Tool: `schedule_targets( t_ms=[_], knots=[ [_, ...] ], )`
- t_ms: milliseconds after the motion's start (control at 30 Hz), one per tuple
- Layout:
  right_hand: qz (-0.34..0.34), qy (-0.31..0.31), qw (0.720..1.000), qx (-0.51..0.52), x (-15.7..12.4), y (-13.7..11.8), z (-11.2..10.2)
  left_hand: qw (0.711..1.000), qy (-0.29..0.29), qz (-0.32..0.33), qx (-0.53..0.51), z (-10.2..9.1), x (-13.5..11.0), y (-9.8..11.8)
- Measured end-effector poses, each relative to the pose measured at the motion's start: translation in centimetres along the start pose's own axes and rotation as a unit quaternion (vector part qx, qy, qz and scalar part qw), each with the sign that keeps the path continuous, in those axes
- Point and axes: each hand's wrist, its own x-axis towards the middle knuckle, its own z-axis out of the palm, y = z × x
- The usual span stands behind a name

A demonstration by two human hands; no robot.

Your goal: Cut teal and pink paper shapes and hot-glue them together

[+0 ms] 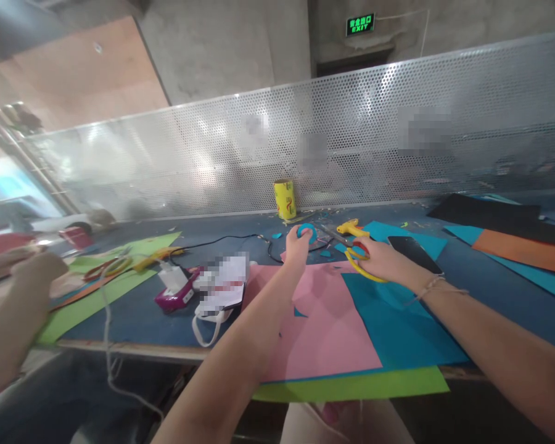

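My left hand (297,244) is closed around a small blue paper ring (307,231), held above the far edge of a pink paper sheet (317,327). My right hand (383,259) grips yellow-handled scissors (355,253), blades pointing left toward the ring. Under my right forearm lies a blue paper sheet (398,320), and a green sheet (361,383) sticks out below both at the table's near edge.
A yellow can (284,198) stands by the perforated metal screen (351,135). A yellow glue gun (351,228), black phone (414,253), magenta box (173,296) with cable, orange and black sheets (522,250) lie around. Another person's hands (23,271) work at left over green paper (102,290).
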Motion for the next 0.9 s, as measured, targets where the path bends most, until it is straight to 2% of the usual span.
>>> schedule_targets(
  t_ms=[100,233,467,733,900],
  knots=[
    [-0.044,0.085,0.992,0.084,0.2,-0.5,0.7,0.999,-0.009,-0.009,-0.039,0.2,-0.5,0.7],
    [-0.086,0.099,0.983,0.129,0.0,-1.1,1.0,0.994,-0.052,-0.025,-0.088,0.5,-1.2,1.6],
    [-0.118,0.015,0.976,0.184,0.0,-0.3,0.9,0.987,-0.108,-0.028,-0.118,0.9,-2.2,2.5],
    [-0.083,-0.052,0.957,0.274,0.4,-0.3,1.0,0.989,-0.099,-0.027,-0.111,1.0,-2.3,2.8],
    [-0.058,-0.091,0.939,0.327,0.7,0.1,1.5,0.987,-0.113,-0.02,-0.114,1.0,-2.5,2.8]
  ],
)
